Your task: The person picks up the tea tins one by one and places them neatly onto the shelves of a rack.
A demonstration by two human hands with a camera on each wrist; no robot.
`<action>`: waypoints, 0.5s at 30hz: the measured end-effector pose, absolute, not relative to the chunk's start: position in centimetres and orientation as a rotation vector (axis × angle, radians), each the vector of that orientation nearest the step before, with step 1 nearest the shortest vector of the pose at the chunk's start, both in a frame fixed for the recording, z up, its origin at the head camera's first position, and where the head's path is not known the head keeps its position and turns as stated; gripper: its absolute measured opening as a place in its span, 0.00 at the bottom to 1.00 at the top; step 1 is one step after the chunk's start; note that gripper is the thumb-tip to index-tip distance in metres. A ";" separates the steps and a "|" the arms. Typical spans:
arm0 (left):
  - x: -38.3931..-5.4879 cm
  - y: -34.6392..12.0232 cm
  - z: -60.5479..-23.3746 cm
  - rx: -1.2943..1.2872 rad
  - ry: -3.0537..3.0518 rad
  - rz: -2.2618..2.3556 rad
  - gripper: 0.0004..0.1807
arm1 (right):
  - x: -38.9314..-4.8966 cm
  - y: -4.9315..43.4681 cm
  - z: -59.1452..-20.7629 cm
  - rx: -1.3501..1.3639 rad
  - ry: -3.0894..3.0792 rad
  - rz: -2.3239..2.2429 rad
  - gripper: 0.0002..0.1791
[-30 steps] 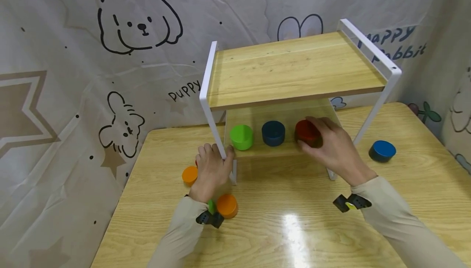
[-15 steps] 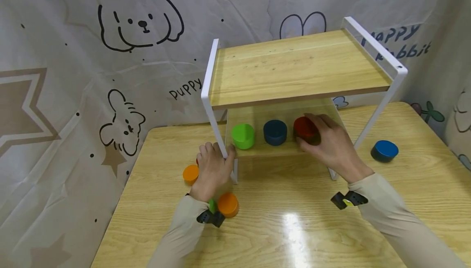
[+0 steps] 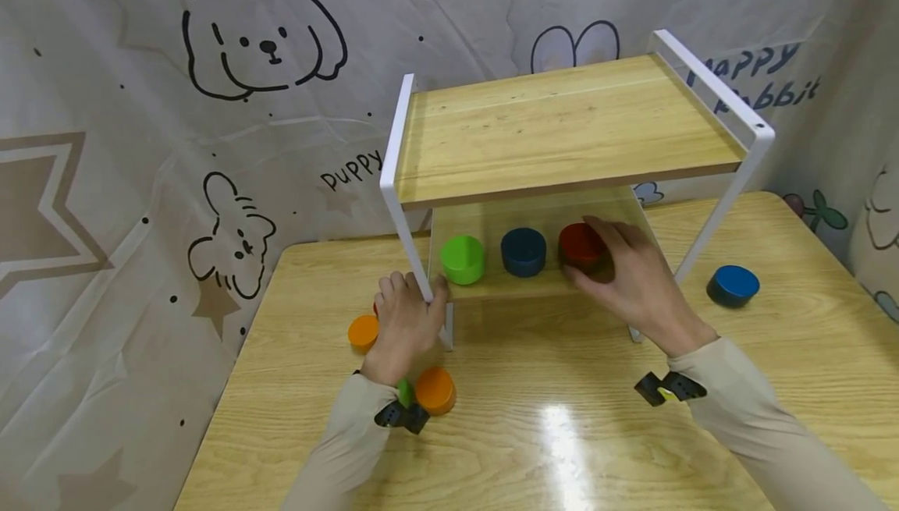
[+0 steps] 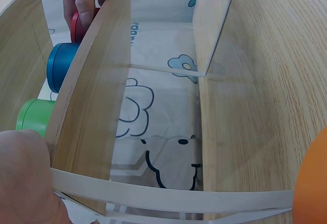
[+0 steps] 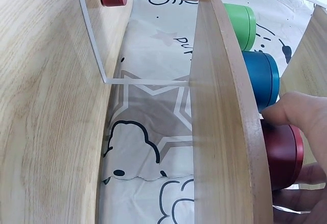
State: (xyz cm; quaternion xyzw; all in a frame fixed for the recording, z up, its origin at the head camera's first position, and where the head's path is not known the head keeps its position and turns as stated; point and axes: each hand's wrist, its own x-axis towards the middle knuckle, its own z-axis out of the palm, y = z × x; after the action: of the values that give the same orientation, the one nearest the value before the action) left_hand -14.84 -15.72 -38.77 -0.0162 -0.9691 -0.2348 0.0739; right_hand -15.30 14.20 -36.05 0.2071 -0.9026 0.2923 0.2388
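Right hand: At right of centre in the head view, the right hand (image 3: 635,277) curves thumb and fingers around a squat red cylinder with a smooth, metallic-looking side (image 3: 580,242), opened only as wide as the piece.

Red cylinder: It sits at the right end of the row, apparently resting on the pale wooden lower board (image 3: 534,208) near its front edge.

Risk at the row: The thumb reaches in beside the squat dark-blue cylinder (image 3: 523,252) at the row's middle; a sideways swing of that thumb could nudge it toward the squat bright-green cylinder (image 3: 463,260) at left.

Risk at the edge: A tug toward the wearer while letting go could drag the red piece over the board's lip; lifting too high could knock knuckles on the wooden upper board (image 3: 569,133).

Axis: Round face up, the red cylinder stands upright, its axis vertical. Wider than tall, it has no long axis and points no way sideways.

Left hand: Left of centre, the left hand (image 3: 406,316) grips the white-framed two-tier rack (image 3: 403,238) at its left leg; slackening there could let the rack shift under a bump.
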 end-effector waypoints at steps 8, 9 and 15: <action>-14.7 -15.6 -38.6 -0.053 -2.913 -0.689 0.26 | -14.9 14.3 -36.0 0.555 -2.476 0.831 0.37; -14.7 -15.6 -38.6 -0.054 -2.914 -0.689 0.26 | -14.7 14.3 -35.9 0.553 -2.472 0.842 0.37; -14.7 -15.6 -38.6 -0.056 -2.910 -0.694 0.25 | -13.0 15.0 -36.1 0.537 -2.399 0.877 0.37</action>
State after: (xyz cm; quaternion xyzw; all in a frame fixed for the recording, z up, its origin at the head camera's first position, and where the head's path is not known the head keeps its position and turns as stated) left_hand -14.71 -15.59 -38.55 -0.0186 -0.9698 -0.2315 0.0747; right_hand -13.02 14.99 -36.05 0.1983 -0.8869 0.3242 0.2625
